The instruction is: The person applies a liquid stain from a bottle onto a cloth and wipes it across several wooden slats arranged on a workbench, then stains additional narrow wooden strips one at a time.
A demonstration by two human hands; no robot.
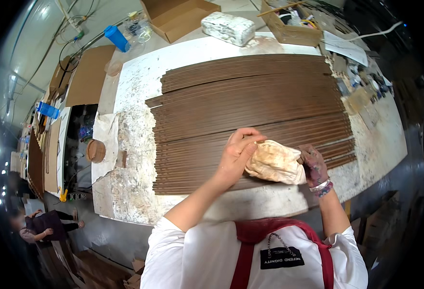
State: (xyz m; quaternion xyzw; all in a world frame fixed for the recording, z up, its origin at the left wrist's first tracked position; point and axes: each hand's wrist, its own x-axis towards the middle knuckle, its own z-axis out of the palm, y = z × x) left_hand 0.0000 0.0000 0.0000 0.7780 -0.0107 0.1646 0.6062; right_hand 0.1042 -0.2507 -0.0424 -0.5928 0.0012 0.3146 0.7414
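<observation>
Two hands: we had the left hand (237, 156) at the left end of the stained cloth (277, 164) and the right hand (315, 166) at its right end
Left fingers: bent and narrow, pinching the cloth's edge with the thumb
Right fingers: curled against the cloth; whether they gripped it we could not tell
Cloth place: bunched above the near part of the brown slats (250, 103), right of their middle
Cloth axis: its long way ran left to right, the left end a little farther from us than the right
Slat axis: lengthwise left to right, the right ends lying slightly farther
Work done: we judged the laying out well along, since the slats lay in close rows across the white board (137, 161) and looked brown throughout
Work left: pale gaps showed between slats at the near right; which slats needed more handling we could not tell
</observation>
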